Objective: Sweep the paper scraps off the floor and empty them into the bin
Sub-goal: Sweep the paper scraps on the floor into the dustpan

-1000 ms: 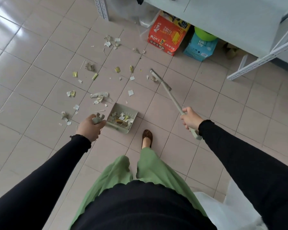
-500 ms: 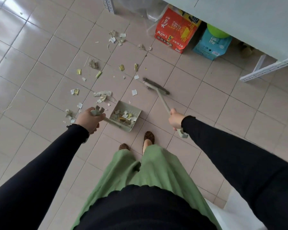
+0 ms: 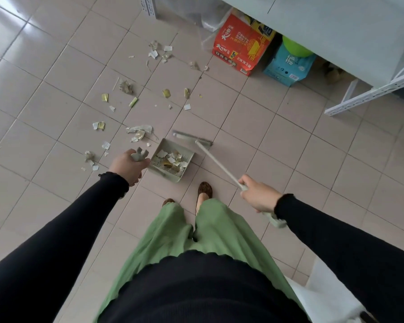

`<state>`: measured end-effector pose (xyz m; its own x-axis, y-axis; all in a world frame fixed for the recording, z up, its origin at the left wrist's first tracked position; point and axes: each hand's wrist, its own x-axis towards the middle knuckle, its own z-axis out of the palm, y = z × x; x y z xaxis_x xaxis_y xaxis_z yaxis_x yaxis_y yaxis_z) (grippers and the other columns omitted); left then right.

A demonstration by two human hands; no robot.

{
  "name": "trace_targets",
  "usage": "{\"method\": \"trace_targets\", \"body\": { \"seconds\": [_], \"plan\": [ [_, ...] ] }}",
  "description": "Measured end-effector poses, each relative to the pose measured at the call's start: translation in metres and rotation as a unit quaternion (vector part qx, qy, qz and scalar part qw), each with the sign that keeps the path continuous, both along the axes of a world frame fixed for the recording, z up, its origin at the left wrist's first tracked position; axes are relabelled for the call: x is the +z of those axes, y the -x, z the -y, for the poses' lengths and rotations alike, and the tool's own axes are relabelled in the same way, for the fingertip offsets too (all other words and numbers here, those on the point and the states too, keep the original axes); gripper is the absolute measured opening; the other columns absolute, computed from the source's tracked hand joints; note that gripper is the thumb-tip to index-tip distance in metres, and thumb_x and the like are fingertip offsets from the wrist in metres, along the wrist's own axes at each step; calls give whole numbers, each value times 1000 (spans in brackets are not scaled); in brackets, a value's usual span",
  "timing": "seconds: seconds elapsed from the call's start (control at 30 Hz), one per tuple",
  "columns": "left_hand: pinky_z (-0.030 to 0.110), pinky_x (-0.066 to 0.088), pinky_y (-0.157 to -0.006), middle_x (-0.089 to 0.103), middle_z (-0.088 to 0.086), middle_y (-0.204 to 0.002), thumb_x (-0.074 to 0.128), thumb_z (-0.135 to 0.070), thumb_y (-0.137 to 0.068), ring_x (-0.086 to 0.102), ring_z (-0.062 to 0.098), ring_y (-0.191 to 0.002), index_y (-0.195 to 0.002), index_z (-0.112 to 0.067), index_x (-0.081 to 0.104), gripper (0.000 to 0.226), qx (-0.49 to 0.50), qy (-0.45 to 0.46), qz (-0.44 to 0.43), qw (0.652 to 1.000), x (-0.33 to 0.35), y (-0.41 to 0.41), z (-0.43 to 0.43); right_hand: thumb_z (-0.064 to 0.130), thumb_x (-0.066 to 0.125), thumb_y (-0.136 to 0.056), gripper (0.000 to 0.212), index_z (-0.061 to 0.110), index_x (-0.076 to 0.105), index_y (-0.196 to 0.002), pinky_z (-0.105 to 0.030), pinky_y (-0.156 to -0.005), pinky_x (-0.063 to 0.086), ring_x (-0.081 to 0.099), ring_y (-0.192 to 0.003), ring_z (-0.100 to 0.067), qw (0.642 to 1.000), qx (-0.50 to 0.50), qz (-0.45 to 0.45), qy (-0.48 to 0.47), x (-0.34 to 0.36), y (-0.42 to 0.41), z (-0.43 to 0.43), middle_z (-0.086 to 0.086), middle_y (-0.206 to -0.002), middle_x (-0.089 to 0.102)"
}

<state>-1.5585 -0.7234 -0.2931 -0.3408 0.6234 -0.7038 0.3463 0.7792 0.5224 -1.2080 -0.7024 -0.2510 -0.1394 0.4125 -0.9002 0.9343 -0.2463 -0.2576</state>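
A pale green dustpan (image 3: pixel 187 152) rests on the tiled floor in front of my feet, with several paper scraps inside it. My left hand (image 3: pixel 126 164) grips the top of its upright handle. My right hand (image 3: pixel 258 195) holds the long handle of a broom (image 3: pixel 216 164), whose head (image 3: pixel 193 138) lies flat on the floor right at the dustpan's open mouth. More white and yellow paper scraps (image 3: pixel 139 132) lie scattered over the tiles to the left and beyond the pan. A white bin liner (image 3: pixel 322 297) shows at the lower right.
A red carton (image 3: pixel 240 46) and a blue pack (image 3: pixel 287 65) stand under a white table (image 3: pixel 336 26) at the back right. A white metal frame (image 3: pixel 371 92) slants across the floor on the right. My shoes (image 3: pixel 204 191) are just behind the dustpan.
The broom head has been drawn in from farther out on the floor to the dustpan's mouth. My right hand pulled back toward me. The dustpan and my left hand stayed put.
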Motion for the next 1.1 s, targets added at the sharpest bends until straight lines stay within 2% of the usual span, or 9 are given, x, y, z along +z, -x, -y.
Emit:
{"method": "trace_targets", "body": {
  "seconds": [0.13,0.3,0.5,0.7,0.87,0.97,1.0,1.07,1.1],
  "plan": [
    [22,33,-39,52,10,-59,64,-27,-94,42,20,-43,-101,-11,54,20,5,1,5,1000,-1,0,7,9,32,-95,27,20,34,-119,-44,-67,58,55,-69,-29,999,28,32,6,-35,34,-2,-19,-100,59],
    [24,34,-41,53,11,-61,65,-25,-93,43,21,-44,-101,-8,55,21,8,-6,5,1000,-4,0,15,13,37,-101,28,23,38,-127,-19,-36,32,37,-46,-14,994,-77,-25,73,-15,10,12,-4,-74,44],
    [27,37,-46,55,13,-62,64,-24,-92,45,24,-46,-97,-3,56,23,3,-36,-14,999,-5,-8,11,25,41,-97,32,34,40,-129,-25,-41,34,37,-41,-11,988,-139,-59,31,-7,-24,26,-5,-75,46],
    [26,38,-46,57,13,-66,64,-26,-92,48,23,-48,-98,-9,58,19,8,-46,-22,999,-5,-19,-31,18,39,-99,30,25,38,-128,-22,-41,38,43,-53,-17,984,-163,-60,-50,-29,1,-54,-1,-81,49],
    [27,38,-47,55,11,-67,63,-25,-93,47,23,-50,-107,-7,58,22,24,-54,1,998,-10,-27,-77,14,38,-97,33,21,37,-128,-31,-57,46,51,-57,-20,984,-153,-30,-86,-57,29,-153,-7,-94,52],
    [26,36,-46,53,10,-64,62,-26,-95,45,22,-49,-105,-9,56,21,28,-50,17,998,-13,-30,-99,10,34,-99,27,21,37,-123,-32,-67,44,50,-66,-19,961,-264,-26,-76,-71,49,-199,-4,-97,48],
    [26,36,-45,52,9,-63,62,-26,-95,44,21,-48,-104,-9,55,20,31,-49,20,998,-14,-31,-106,10,32,-100,22,21,39,-118,-30,-71,41,48,-74,-19,960,-265,-23,-84,-74,56,-212,-3,-101,47],
    [26,36,-45,53,8,-64,62,-27,-95,45,20,-49,-99,-13,55,17,31,-47,18,998,-14,-32,-118,7,36,-101,15,20,37,-108,-24,-75,43,47,-79,-17,986,-141,13,-84,-71,68,-219,-1,-100,47],
    [27,37,-45,54,9,-65,62,-28,-95,46,20,-50,-96,-15,54,15,26,-44,15,999,-14,-32,-122,4,41,-99,20,20,33,-108,-23,-67,45,49,-71,-17,981,-175,-20,-83,-70,69,-220,-3,-92,49]
  ]
}}
